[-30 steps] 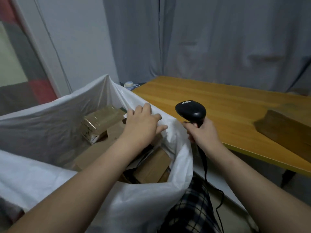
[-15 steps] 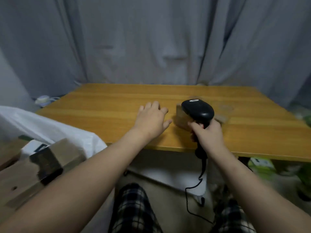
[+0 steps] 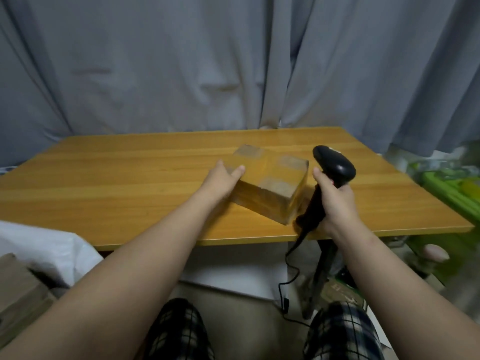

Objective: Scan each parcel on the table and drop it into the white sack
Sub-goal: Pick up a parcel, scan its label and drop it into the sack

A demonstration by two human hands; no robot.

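Gripping the box [image 3: 270,178] on the tabletop [image 3: 130,183] at its nine o'clock end with the left hand [image 3: 223,178], likely steadying it. Clutching the scanner [image 3: 333,165] at three o'clock in the right hand [image 3: 335,201].

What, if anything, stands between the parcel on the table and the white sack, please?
Nothing visible does. The left hand holds the parcel on the table; the white sack lies lower left, and the scanner in the right hand sits on the parcel's right side.
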